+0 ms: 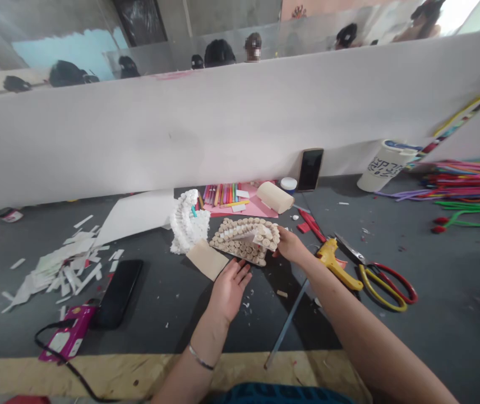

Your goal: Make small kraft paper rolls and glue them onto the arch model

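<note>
A craft model (244,237) covered in small beige paper rolls stands on the dark table, with a curved, raised part over a flat base. My right hand (289,245) grips its right end, the fingertips partly hidden behind it. My left hand (229,286) lies palm up at the front edge of the base, fingers spread and holding nothing. Beside my left fingers is a flat beige card (207,259). Just left of the model stands a white, bumpy curved craft piece (187,224) with a small teal bit on it.
Scissors (374,275), a yellow glue gun (336,266) and a glue stick (288,322) lie to the right. Paper scraps (69,264) and a black phone (120,293) are at left. Behind are colored markers (223,194), a beige roll (274,197), another phone (310,169) and a cup (385,166).
</note>
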### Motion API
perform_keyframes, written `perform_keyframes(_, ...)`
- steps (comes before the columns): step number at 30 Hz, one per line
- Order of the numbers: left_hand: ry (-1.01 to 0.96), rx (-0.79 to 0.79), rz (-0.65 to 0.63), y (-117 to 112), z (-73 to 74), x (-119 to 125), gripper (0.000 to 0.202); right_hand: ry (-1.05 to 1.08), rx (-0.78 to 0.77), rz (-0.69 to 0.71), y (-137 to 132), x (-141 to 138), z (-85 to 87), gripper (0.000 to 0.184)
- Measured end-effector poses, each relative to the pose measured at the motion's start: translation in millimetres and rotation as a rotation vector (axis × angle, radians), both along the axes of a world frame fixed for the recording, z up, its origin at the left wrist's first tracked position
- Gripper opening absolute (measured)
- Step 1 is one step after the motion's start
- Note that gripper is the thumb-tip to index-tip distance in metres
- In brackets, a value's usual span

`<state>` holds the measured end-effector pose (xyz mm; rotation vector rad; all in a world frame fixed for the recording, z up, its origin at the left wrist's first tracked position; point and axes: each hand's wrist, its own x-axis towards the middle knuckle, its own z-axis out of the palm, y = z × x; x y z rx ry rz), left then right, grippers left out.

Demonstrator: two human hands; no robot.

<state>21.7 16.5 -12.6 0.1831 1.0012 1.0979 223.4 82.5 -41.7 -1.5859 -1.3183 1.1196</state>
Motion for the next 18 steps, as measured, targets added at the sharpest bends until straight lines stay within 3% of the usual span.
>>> perform_keyframes(7,-0.012,0.067,0.006,5,-0.2,-3,0.013,0.196,-0.110,-0.079,-3,2,3.7,0.018)
perform_keyframes(18,0.034,0.090,0.018,10,1.8,-6,0.025,0.447,-0.187,-0.044,-36,0,27.6,0.022)
